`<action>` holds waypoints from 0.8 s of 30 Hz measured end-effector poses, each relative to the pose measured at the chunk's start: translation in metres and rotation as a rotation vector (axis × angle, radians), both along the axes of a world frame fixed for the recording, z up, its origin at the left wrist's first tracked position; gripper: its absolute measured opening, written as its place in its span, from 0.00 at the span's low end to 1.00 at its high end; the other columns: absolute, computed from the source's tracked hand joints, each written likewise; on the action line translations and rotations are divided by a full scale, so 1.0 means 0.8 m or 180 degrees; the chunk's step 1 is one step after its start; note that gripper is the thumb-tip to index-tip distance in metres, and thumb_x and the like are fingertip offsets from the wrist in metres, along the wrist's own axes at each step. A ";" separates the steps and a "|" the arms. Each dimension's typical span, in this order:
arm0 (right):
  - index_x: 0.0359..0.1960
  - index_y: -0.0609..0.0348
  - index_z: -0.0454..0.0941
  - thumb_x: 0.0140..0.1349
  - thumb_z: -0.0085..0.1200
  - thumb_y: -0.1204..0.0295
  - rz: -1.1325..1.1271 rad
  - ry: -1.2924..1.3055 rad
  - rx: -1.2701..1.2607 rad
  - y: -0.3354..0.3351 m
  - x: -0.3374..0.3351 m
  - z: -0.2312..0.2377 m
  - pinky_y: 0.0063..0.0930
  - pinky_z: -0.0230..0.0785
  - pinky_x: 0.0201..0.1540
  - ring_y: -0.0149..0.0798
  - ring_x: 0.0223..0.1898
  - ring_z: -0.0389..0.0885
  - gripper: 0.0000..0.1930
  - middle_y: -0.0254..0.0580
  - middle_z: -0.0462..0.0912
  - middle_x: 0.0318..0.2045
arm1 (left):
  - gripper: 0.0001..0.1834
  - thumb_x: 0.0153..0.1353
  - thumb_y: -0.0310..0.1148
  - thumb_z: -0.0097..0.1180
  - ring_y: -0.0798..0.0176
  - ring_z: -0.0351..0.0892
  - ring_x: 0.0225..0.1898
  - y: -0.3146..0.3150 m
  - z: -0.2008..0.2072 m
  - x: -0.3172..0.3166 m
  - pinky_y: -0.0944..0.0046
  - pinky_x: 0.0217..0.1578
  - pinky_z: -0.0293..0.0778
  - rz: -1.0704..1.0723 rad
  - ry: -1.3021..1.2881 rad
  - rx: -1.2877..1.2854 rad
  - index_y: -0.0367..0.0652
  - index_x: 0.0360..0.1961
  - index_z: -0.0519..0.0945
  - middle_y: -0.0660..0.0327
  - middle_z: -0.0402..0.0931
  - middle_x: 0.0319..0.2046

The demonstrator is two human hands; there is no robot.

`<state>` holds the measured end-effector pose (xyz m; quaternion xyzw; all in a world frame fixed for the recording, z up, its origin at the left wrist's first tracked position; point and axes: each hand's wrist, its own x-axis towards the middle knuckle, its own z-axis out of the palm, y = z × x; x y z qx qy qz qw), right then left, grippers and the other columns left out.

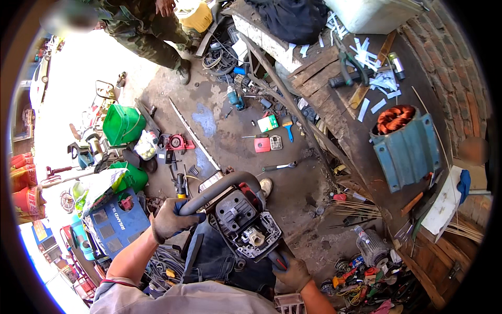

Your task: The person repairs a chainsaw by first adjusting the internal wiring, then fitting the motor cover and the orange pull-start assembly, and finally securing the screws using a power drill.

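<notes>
Over my lap I hold a chainsaw (236, 213) whose top cover is off, so its dark engine housing and the pale parts at its rear lie bare. My left hand (171, 219), in a grey-brown work glove, is closed round the curved front handle at its left end. The gloved right hand (294, 275) grips the rear handle at the lower right. From the body, the long guide bar (192, 135) points away over the floor, up and to the left. On the floor beyond lie a red cover (262, 145) and a small pale grille-like part (275, 142).
At right stands a workbench (334, 112) with a blue motor casing (407, 152) holding copper windings. A ratchet wrench (280, 166), a blue paintbrush (288, 130) and a blue drill (235, 98) lie on the floor. Green buckets (122, 124) and a blue machine (116, 225) stand left. Someone in camouflage trousers (144, 39) stands ahead.
</notes>
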<state>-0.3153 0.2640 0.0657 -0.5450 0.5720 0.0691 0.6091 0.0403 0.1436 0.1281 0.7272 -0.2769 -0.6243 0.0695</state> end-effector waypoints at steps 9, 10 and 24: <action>0.57 0.53 0.74 0.47 0.66 0.58 0.0408 0.0194 0.0112 0.047 0.031 -0.321 0.45 0.75 0.46 0.58 0.39 0.83 0.33 0.57 0.84 0.35 | 0.15 0.53 0.35 0.68 0.75 0.74 0.22 0.071 -0.330 0.054 0.70 0.24 0.71 0.0224 0.0292 0.0467 0.35 0.36 0.82 0.66 0.77 0.21; 0.57 0.53 0.74 0.47 0.66 0.58 0.0435 0.0147 0.0040 0.041 0.044 -0.361 0.46 0.75 0.46 0.58 0.39 0.83 0.33 0.57 0.84 0.35 | 0.15 0.53 0.34 0.67 0.74 0.73 0.22 0.078 -0.367 0.069 0.70 0.24 0.70 -0.0165 -0.0119 0.0146 0.35 0.38 0.82 0.66 0.77 0.21; 0.59 0.44 0.70 0.53 0.60 0.58 0.0476 0.0150 -0.0975 -0.104 0.253 -0.828 0.50 0.74 0.41 0.58 0.37 0.83 0.29 0.57 0.83 0.34 | 0.11 0.52 0.30 0.66 0.76 0.69 0.25 -0.020 -0.736 0.240 0.72 0.26 0.66 0.0962 -0.0482 -0.1001 0.37 0.34 0.80 0.70 0.74 0.23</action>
